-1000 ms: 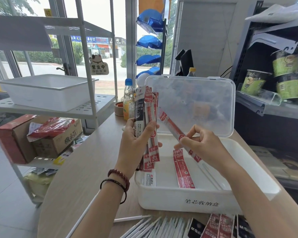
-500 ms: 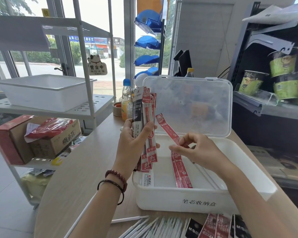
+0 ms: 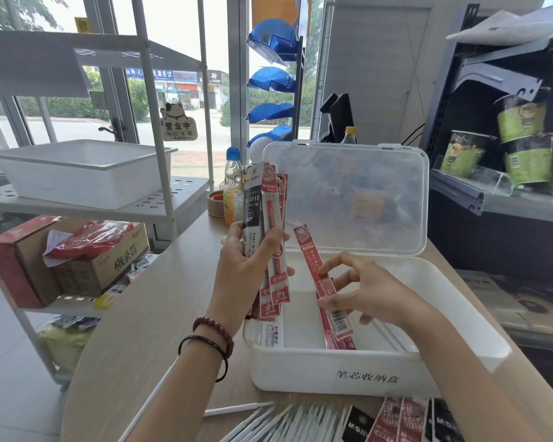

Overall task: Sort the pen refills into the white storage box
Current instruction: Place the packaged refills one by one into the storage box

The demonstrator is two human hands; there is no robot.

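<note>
A single wide-angle camera is sitting on the person's head, facing forward and tilting down over the surface (image 3: 160,314). It is looking along both forearms from close behind, framing the left hand (image 3: 246,269) and right hand (image 3: 374,291) above the white storage box (image 3: 300,374). Its margins are catching a shelf rack (image 3: 160,199) at left and a window (image 3: 179,43) ahead.

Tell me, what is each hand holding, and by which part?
The left hand grips a bundle of refill packets around its lower half. The right hand pinches one red refill packet near its middle, between thumb and forefinger.
</note>
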